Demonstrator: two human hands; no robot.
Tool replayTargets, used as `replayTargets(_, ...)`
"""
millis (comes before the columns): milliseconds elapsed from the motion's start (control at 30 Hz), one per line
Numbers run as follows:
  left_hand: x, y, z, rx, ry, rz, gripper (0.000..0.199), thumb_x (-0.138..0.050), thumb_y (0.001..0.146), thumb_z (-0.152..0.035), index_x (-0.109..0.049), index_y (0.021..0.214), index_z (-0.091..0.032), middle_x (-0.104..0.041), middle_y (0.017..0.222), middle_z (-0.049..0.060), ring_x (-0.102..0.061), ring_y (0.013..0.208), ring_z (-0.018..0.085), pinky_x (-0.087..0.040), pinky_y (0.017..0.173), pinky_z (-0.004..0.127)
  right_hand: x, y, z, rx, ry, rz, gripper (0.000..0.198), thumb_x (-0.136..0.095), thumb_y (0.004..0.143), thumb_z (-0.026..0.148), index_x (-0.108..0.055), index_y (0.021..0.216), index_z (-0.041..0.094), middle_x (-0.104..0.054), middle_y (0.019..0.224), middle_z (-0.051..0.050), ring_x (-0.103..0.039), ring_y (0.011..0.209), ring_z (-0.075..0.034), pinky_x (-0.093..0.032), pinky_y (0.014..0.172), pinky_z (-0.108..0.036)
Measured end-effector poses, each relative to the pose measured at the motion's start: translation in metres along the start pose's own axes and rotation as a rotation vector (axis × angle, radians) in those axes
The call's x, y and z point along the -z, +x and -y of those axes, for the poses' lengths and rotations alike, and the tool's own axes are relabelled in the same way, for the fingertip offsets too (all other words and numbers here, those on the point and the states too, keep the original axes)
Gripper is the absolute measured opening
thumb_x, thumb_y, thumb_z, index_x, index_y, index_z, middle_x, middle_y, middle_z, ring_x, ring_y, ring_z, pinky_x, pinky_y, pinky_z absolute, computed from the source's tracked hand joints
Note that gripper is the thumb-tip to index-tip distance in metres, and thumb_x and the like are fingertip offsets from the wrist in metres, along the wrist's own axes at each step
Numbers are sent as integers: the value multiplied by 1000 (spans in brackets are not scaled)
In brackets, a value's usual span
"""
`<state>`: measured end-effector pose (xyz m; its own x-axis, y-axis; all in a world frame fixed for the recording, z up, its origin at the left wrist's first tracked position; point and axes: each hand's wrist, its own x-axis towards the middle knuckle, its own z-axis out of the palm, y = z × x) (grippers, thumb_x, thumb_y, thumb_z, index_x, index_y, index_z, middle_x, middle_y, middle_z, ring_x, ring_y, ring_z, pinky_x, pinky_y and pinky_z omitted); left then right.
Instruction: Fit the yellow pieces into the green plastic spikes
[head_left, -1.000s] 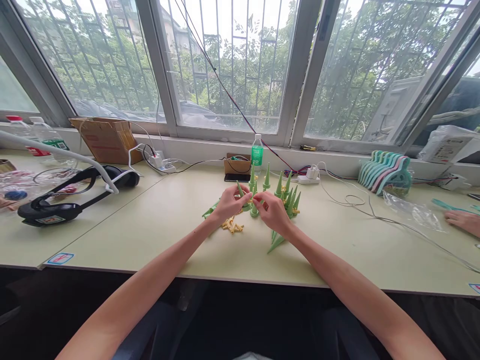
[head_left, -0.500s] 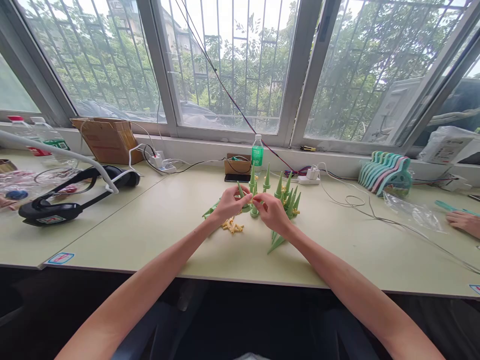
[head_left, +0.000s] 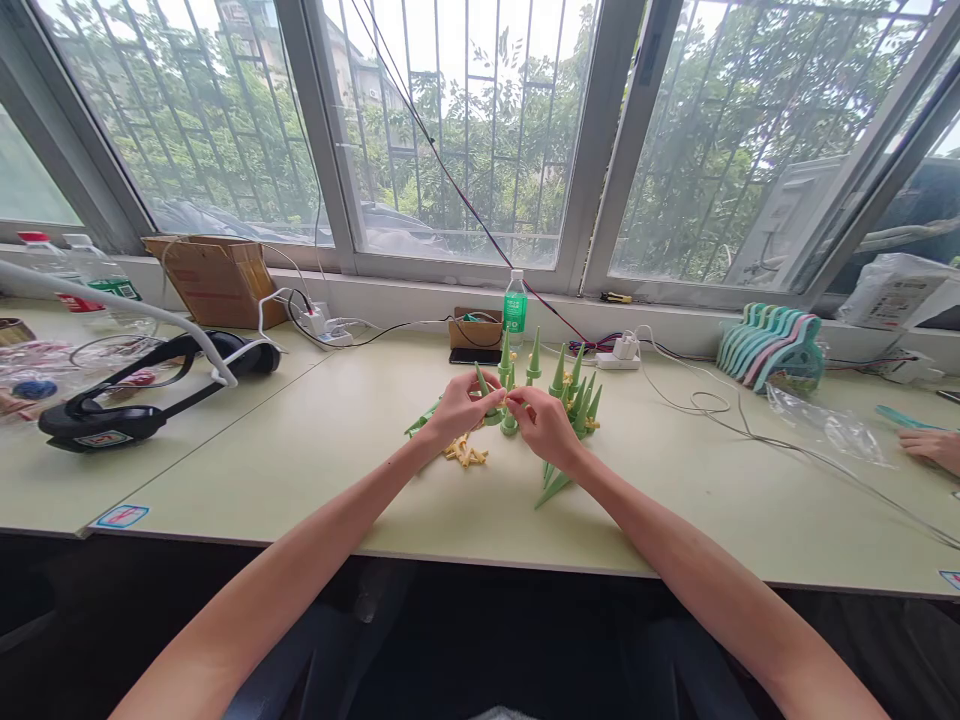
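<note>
My left hand [head_left: 459,410] is closed around a green pointed cone [head_left: 481,379], whose tip sticks up above the fingers. Fingertips of my right hand [head_left: 545,422] pinch at a small yellow piece against the cone's side, mostly hidden by the fingers. Both hands meet just above the table. Several green cones [head_left: 581,402] with yellow bits at their bases stand upright behind and right of my right hand. One more green cone [head_left: 553,488] lies on its side nearer me. A pile of loose yellow pieces [head_left: 466,454] lies below my left hand, and green parts [head_left: 421,418] lie left of it.
Behind the cones stand a green-labelled bottle [head_left: 514,310], a small cardboard box [head_left: 475,330] and a black phone [head_left: 474,356]. A black headset [head_left: 112,420] lies left. To the right are cables [head_left: 705,402], hangers [head_left: 776,345] and another person's hand [head_left: 932,447].
My hands keep almost the same pose, with only a tiny shift of the right fingers. At the far right, the other person's hand has moved slightly rightward.
</note>
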<state>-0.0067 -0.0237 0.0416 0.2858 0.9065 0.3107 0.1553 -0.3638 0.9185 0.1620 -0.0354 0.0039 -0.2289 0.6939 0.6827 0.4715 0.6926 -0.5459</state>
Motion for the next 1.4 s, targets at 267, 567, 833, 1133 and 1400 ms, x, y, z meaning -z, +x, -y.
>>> replayTargets(267, -2, 0, -2, 44, -49, -18, 33, -71, 75, -42, -56, 87, -16, -58, 72, 0, -42, 39, 4, -33, 33, 18, 2, 0, 3, -16, 4, -13, 23, -45, 97, 31, -63, 93, 18, -65, 87, -6, -52, 61, -13, -42, 59, -25)
replayTargets(567, -4, -2, -4, -2, -15, -25, 33, -70, 74, -43, -56, 84, -16, -57, 70, -1, -43, 42, 4, -31, 32, 17, 1, 0, 3, -17, -1, 1, 24, -44, 97, 32, -62, 89, 17, -61, 79, -3, -49, 59, -12, -40, 58, -24)
replayTargets(833, -4, -2, -4, -5, -12, -14, 30, -69, 75, -41, -56, 85, -16, -56, 70, -1, -41, 41, 3, -30, 33, 17, 2, 0, 1, -49, -90, 7, 34, -41, 98, 40, -58, 79, 17, -54, 66, 0, -44, 54, -11, -34, 54, -23)
replayTargets(1133, -4, -2, -3, 3, -6, -20, 30, -70, 73, -41, -57, 85, -16, -57, 68, -1, -42, 41, 4, -30, 34, 17, 3, -1, 2, -91, -141, 18, 42, -39, 97, 48, -56, 73, 18, -50, 58, 1, -41, 50, -11, -30, 51, -23)
replayTargets(1400, -4, 0, -3, -8, 15, -55, 31, -69, 74, -42, -57, 84, -15, -60, 73, 1, -45, 44, 4, -33, 36, 17, 3, -2, 7, -87, -94, 24, 25, -50, 93, 41, -58, 97, 18, -62, 71, 0, -48, 50, -10, -37, 54, -23)
